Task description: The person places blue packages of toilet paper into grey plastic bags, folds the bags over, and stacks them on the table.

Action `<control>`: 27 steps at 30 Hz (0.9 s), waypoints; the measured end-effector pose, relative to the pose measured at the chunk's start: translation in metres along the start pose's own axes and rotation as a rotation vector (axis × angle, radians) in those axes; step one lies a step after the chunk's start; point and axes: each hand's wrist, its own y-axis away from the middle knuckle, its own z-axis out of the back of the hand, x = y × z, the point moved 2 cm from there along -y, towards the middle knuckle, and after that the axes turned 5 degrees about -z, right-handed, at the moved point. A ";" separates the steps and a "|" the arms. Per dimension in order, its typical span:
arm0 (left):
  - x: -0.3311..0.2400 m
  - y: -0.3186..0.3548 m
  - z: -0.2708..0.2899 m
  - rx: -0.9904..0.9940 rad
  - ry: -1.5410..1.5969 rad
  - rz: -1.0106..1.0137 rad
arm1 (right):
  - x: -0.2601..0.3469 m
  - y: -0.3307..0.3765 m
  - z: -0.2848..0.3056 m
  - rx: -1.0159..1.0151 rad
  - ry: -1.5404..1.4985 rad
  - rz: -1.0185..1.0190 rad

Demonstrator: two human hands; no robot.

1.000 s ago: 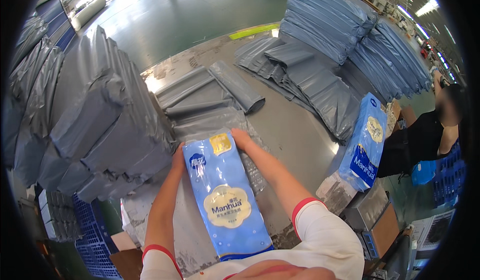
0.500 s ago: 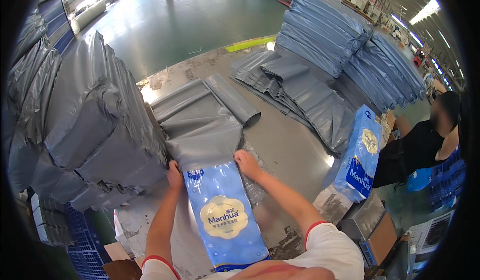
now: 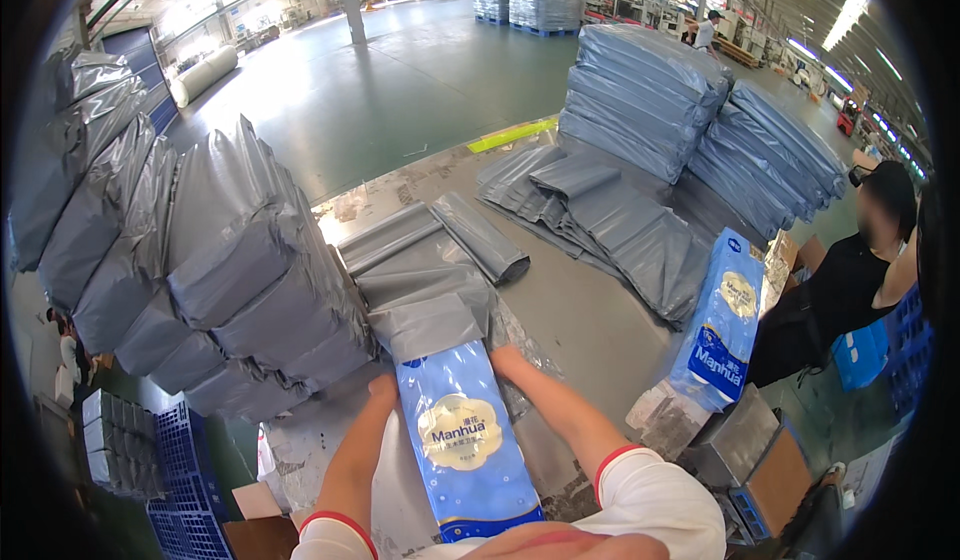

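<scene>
- Head view: a long blue package [image 3: 462, 440] with a pale flower emblem lies lengthwise on the worktop [image 3: 590, 320], straight ahead of the person, its far end at the mouth of a grey plastic mailing bag [image 3: 425, 295].
- Left hand [image 3: 380, 392] presses against the package's left edge near the far end; right hand [image 3: 505, 362] does the same on the right edge. The fingers of both hands are closed on the package and the bag mouth.
- Progress, as judged: only the package tip sits inside the bag; nearly all its length remains uncovered, so the bagging is at its start and the sealing is not yet done.
- Left of the hands, filled grey parcels [image 3: 240, 280] stand stacked; flat empty bags [image 3: 610, 210] lie spread further back.
- At the right, a second blue package [image 3: 722, 320] stands upright beside a co-worker in black [image 3: 840, 290].
- The room is a large warehouse with a green floor [image 3: 420, 80], pillars and wrapped pallets.
</scene>
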 end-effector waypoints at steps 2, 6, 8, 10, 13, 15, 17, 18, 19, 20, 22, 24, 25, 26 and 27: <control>-0.007 0.034 -0.020 0.014 -0.018 -0.136 | -0.010 0.049 -0.010 0.015 -0.095 -0.053; -0.051 0.195 -0.031 0.318 -0.080 -0.350 | -0.020 0.197 -0.080 0.153 -0.174 -0.009; -0.047 0.286 -0.073 0.414 -0.063 -0.385 | 0.003 0.296 -0.071 0.246 -0.135 0.087; -0.070 0.364 -0.058 0.548 -0.036 -0.439 | 0.008 0.377 -0.087 0.513 -0.113 0.222; -0.097 0.403 -0.058 0.460 0.155 -0.493 | 0.017 0.443 -0.104 0.759 -0.276 0.287; -0.118 0.400 -0.062 0.338 0.295 -0.548 | 0.030 0.448 -0.109 0.651 -0.413 0.181; -0.138 0.394 -0.069 0.191 0.472 -0.586 | 0.051 0.443 -0.114 0.473 -0.567 0.077; -0.146 0.391 -0.071 0.109 0.560 -0.598 | 0.065 0.439 -0.117 0.362 -0.654 0.037; -0.153 0.388 -0.071 0.021 0.648 -0.618 | 0.078 0.434 -0.115 0.238 -0.740 0.011; -0.161 0.380 -0.066 -0.070 0.724 -0.658 | 0.087 0.429 -0.109 0.111 -0.810 -0.012; -0.165 0.363 -0.054 -0.273 0.847 -0.702 | 0.102 0.405 -0.077 -0.061 -0.837 0.079; -0.164 0.338 -0.031 -0.343 0.744 -0.741 | 0.103 0.380 -0.016 -0.149 -0.762 0.298; -0.162 0.331 -0.012 -0.215 0.506 -0.727 | 0.096 0.375 -0.005 0.066 -0.737 0.188; -0.152 0.318 -0.026 -0.334 0.563 -0.724 | 0.086 0.367 -0.008 0.042 -0.679 0.193; -0.139 0.314 -0.036 -0.067 0.611 -0.466 | 0.087 0.371 0.008 0.084 -0.624 0.169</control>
